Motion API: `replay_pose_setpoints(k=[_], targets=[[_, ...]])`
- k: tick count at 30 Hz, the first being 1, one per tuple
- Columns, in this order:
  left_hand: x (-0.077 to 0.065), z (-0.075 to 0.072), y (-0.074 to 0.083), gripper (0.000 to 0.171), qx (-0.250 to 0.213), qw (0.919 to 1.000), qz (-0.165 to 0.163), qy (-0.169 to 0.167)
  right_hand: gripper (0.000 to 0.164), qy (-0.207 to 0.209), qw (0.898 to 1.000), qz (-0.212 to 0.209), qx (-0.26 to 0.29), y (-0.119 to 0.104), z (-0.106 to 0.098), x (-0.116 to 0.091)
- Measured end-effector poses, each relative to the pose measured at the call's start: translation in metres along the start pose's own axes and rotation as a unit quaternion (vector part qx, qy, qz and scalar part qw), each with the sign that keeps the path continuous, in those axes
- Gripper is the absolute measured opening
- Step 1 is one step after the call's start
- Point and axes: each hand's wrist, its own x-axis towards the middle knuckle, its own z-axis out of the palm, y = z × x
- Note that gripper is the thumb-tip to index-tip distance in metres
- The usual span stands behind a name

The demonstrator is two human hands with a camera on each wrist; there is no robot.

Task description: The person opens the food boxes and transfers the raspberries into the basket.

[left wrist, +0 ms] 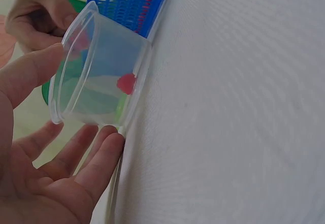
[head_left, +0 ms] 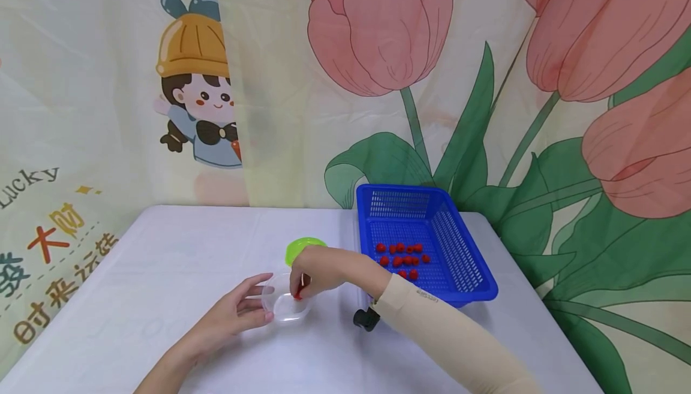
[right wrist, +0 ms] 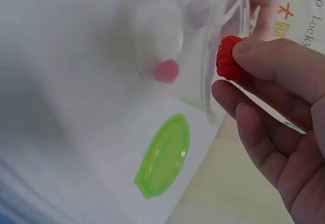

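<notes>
On the white-covered table stands a clear plastic cup (head_left: 284, 313) with one raspberry (left wrist: 126, 84) at its bottom. My left hand (head_left: 232, 313) holds the cup from the left, thumb and fingers around its side. Over the cup's mouth, my right hand (head_left: 322, 269) pinches another raspberry (right wrist: 228, 59) between thumb and fingers, right at the rim. Behind the cup lies a green lid (head_left: 300, 246), partly covered by the right hand in the head view. A blue basket (head_left: 475, 262) to the right holds several raspberries (head_left: 407, 260) spread over its floor.
The right forearm, in a beige sleeve (head_left: 442, 322), passes in front of the basket's near left corner. A small black device (head_left: 366, 320) sits below the right wrist. Behind the table's back edge hangs a curtain (head_left: 281, 142) printed with tulips and a cartoon figure.
</notes>
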Motion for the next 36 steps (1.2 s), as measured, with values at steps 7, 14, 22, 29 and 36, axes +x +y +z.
replay_pose_setpoints(k=[7,14,22,29,36], targets=[[0.001,0.001,0.001,0.084,0.0,1.0,-0.009,0.003,0.013,0.049,0.998,-0.003,0.047,0.01,-0.02,-0.034],[-0.001,0.0,0.0,0.083,0.004,1.0,0.003,0.002,0.013,0.103,0.992,0.022,0.07,0.026,-0.035,-0.078],[0.0,0.0,0.002,0.082,0.017,0.9998,-0.01,0.003,0.014,0.144,0.986,0.036,0.08,0.055,-0.039,-0.129],[-0.001,0.0,0.001,0.082,0.01,0.9998,-0.017,0.004,0.016,0.161,0.982,0.07,0.066,0.084,-0.033,-0.166],[-0.001,0.0,0.0,0.083,0.007,1.0,-0.005,0.002,0.015,0.171,0.977,0.108,0.064,0.11,-0.02,-0.194]])
